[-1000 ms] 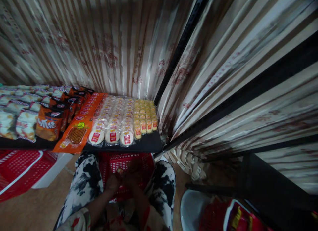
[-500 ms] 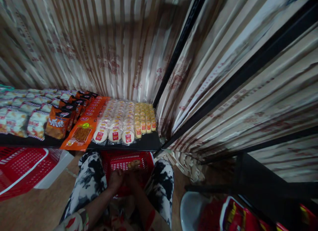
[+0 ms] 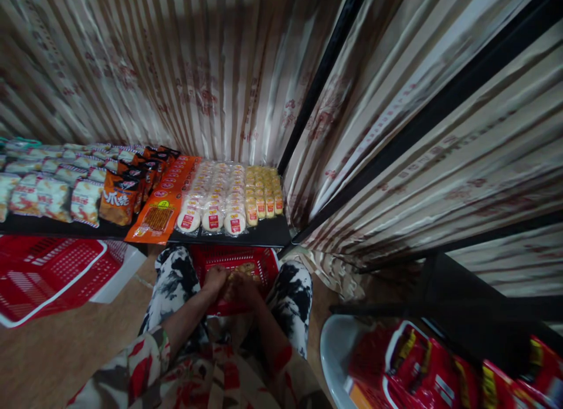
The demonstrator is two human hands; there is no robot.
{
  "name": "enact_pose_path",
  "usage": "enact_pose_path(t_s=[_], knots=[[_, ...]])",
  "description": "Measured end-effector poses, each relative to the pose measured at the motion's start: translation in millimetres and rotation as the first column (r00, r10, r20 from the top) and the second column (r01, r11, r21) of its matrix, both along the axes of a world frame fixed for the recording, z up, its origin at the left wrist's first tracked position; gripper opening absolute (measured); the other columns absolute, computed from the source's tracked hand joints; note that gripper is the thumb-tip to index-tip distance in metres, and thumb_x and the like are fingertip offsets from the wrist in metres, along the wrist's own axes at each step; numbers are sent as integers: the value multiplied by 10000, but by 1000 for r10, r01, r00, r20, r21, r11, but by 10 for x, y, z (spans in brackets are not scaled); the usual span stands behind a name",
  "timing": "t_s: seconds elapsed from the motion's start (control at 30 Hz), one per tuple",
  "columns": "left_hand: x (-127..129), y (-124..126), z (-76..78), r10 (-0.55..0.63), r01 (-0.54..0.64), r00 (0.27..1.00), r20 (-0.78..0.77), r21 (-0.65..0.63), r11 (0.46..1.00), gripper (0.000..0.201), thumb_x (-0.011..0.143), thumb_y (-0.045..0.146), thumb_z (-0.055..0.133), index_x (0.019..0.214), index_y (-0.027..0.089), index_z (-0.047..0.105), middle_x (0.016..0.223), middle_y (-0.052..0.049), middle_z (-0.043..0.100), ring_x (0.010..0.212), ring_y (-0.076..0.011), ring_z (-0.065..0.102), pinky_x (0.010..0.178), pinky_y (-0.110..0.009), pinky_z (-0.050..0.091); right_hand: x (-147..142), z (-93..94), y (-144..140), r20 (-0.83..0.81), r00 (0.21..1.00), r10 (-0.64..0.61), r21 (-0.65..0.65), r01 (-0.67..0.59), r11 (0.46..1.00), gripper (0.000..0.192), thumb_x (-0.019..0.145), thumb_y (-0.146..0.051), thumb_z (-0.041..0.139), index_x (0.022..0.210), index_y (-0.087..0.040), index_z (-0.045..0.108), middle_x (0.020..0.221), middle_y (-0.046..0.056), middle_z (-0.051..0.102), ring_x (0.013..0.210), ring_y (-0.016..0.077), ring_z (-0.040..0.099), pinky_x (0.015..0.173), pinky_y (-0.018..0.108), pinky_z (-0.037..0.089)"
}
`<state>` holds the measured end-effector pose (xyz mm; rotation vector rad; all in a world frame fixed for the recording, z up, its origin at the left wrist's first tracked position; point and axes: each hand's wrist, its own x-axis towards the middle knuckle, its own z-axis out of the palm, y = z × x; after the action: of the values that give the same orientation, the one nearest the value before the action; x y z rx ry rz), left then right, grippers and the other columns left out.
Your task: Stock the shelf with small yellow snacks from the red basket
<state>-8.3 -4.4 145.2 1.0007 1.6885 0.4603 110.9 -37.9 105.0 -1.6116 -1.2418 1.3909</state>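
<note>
Two grips showed in the head view, the person's bare left hand (image 3: pixel 215 279) and right hand (image 3: pixel 244 289), close together over the near part of a red basket (image 3: pixel 209 258) between knees in black-and-white trousers (image 3: pixel 176 283). In the basket, just beside the hands, lay several golden-brown pieces (image 3: pixel 247 270): small, lumpy, bunched together, paler than the basket's pierced walls and partly hidden by the right hand. Dim light and blur hid any wrapping or print. Both hands looked curled, but whether either grip was clenched, released or grasping a piece could not be told. Beyond the basket ran a black bench (image 3: pixel 259 237) bearing, left to right, pale snack bags (image 3: pixel 53 195), orange bags (image 3: pixel 116 203), a flat orange packet (image 3: pixel 158 218), clear-wrapped round white crackers (image 3: pixel 213 217) in three columns, and rows of yellow packets (image 3: pixel 265 207).
</note>
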Motion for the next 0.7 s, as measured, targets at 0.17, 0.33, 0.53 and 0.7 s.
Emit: enact_pose_path(t_s=[0.17, 0.33, 0.53, 0.7], knots=[[-8, 55, 148, 50, -47, 989, 139, -23, 999, 136, 764, 250, 502, 651, 174, 510, 494, 39, 510, 432, -101, 492, 452, -202, 369, 25, 54, 17, -129, 991, -27, -8, 27, 1000, 159, 662, -228, 576, 816, -234, 613, 824, -3, 688, 788, 169, 628, 756, 301, 474], [-7, 122, 227, 86, -87, 974, 209, -7, 996, 202, 752, 331, 532, 625, 177, 497, 473, 54, 481, 427, -89, 465, 461, -197, 360, 25, 136, 36, -248, 967, -59, -2, 60, 998, 251, 690, -359, 586, 902, -226, 615, 884, 22, 696, 842, 187, 645, 790, 338, 489], [11, 156, 323, 95, -92, 951, 293, -24, 995, 254, 765, 394, 551, 643, 183, 481, 483, 70, 476, 403, -68, 430, 446, -188, 334, 31, 221, 45, -331, 938, -102, -7, 106, 994, 321, 666, -405, 621, 941, -238, 615, 876, 35, 698, 827, 198, 654, 790, 365, 497], [16, 134, 417, 107, -77, 930, 352, -98, 992, 263, 805, 408, 531, 684, 182, 476, 476, 66, 497, 369, -72, 429, 407, -188, 310, 84, 255, 49, -329, 923, -201, -53, 194, 979, 297, 636, -379, 655, 892, -234, 613, 857, 37, 699, 806, 206, 658, 795, 389, 497]])
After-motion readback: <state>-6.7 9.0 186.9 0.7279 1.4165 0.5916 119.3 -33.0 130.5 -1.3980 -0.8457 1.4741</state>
